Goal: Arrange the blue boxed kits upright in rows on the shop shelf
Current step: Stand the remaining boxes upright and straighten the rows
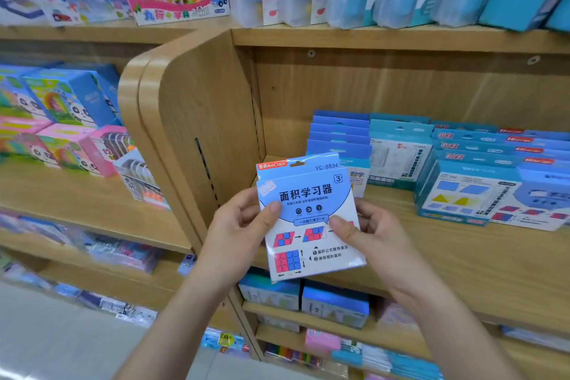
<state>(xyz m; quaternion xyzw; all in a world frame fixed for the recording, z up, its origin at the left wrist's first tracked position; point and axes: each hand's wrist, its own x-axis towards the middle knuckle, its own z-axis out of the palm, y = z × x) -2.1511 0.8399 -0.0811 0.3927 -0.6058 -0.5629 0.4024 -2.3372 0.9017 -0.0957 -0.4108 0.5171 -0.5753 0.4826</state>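
Fingers (272, 212) first: both thumbs are pressed flat on the front of a blue box (305, 194) and the other fingers are curled round behind its side edges, so it's pinched from both sides.

Biggest thing here is the wooden shelf (431, 256), with a rounded side panel (200, 120) at its left end. At the back stand rows of blue boxes (339, 136), upright, one behind another. There's a teal row (399, 151) right beside them and more rows (468, 191) further right.

The held box is upright, label facing the camera, in the air at the shelf's left end, just in front of the leftmost row. The left hand (237, 225) has its left edge, the right hand (370, 237) its right.
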